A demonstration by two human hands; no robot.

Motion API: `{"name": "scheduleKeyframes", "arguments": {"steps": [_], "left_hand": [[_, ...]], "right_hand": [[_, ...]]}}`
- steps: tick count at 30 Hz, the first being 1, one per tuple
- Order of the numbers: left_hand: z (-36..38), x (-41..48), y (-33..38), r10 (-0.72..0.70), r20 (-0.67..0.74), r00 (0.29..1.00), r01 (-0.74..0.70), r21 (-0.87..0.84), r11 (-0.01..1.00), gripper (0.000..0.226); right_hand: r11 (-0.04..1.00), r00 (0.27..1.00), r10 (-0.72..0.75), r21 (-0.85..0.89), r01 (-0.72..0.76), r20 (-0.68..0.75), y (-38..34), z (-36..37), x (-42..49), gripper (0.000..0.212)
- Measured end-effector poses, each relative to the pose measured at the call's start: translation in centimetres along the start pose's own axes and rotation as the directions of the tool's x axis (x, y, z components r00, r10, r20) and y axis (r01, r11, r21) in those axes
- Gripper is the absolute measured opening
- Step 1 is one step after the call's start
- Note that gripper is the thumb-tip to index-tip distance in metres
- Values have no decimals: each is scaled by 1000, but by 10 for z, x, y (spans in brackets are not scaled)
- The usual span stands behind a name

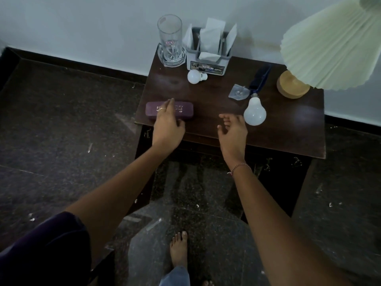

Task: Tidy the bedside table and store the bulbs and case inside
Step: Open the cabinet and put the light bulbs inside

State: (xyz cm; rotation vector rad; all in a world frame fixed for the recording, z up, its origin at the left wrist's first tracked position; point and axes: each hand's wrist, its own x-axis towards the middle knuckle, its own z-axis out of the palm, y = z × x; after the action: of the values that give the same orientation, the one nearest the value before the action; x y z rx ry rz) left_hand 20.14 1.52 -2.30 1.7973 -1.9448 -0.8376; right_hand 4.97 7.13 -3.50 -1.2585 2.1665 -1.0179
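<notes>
Bulbs and a purple case (186, 110) are sitting on a dark wooden bedside table (288, 129), seen from above by a person standing barefoot on a dark speckled floor (61, 120). The left hand (168, 122) is lying across the middle of the case near the table's front left edge, fingers spread over its lid and thumb against its near side; the grip is resting on the case but whether it is squeezing cannot be told. A ring is showing on one finger. The right hand (233, 129) is hovering over the table's front edge with its grip wide, fingers loosely curled and holding nothing. Just beyond and to the right of that grip, a large white bulb (255, 113) is lying on its side, close to the fingertips but apart from them. A small white bulb (195, 76) is lying farther back, well beyond both grips, just in front of a grey tissue holder (206, 66). A tall empty glass (170, 42) is standing left of the holder. Behind the large bulb, a clear plastic piece (238, 92) and a dark blue object (260, 79) are lying. A lamp with a pleated pale shade (334, 48) and a round wooden base (291, 85) is standing at the far right.
</notes>
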Motion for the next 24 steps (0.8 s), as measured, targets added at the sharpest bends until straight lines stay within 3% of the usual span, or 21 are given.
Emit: {"name": "scheduleKeyframes", "arguments": {"steps": [4,8,11,15,20,24], "left_hand": [[21,1,32,125,-6,992,-125,-78,989,58],[51,10,58,93,97,991,-67,-248,967,57],[71,17,77,53,279,959,39,-316,948,59],[90,22,100,34,472,881,118,-290,950,62],[108,23,110,69,494,867,120,-340,933,46],[116,19,100,64,475,878,134,-371,919,49]], "right_hand": [[989,973,-97,-126,72,-208,12,-21,13,27],[988,934,9,-143,-64,-358,29,-39,34,36],[967,941,230,-50,-249,-248,44,-44,48,47],[950,946,310,79,-303,-98,55,-40,53,46],[924,937,337,223,-311,-92,64,-33,54,44],[922,937,328,255,-290,-121,68,-33,46,43]]}}
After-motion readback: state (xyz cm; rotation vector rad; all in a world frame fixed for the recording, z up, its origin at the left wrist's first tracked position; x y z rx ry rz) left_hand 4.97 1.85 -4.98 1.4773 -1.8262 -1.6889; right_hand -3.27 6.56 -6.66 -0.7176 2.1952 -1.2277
